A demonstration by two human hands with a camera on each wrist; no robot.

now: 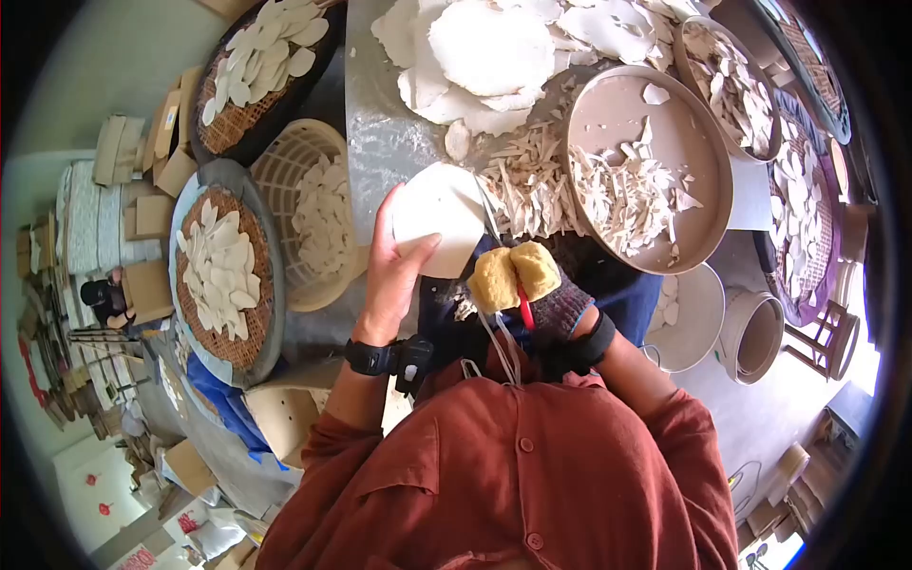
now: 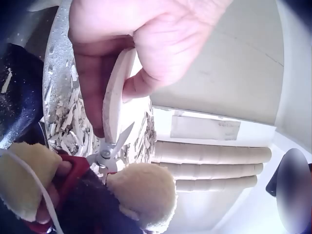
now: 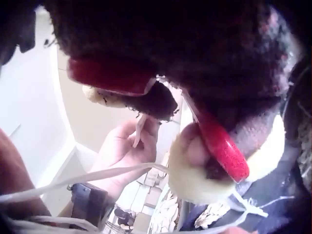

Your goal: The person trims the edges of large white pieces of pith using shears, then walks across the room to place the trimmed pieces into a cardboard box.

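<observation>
Left hand pinches a flat white slice, its edge seemingly rougher; right hand grips red-handled scissors.

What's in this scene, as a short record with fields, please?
left hand: pinches a pale slice
right hand: gloved, grips red-handled scissors
blades: close to the slice's edge
padding: yellow pads at the right hand
scraps: piled on the table, more in the round tray
</observation>
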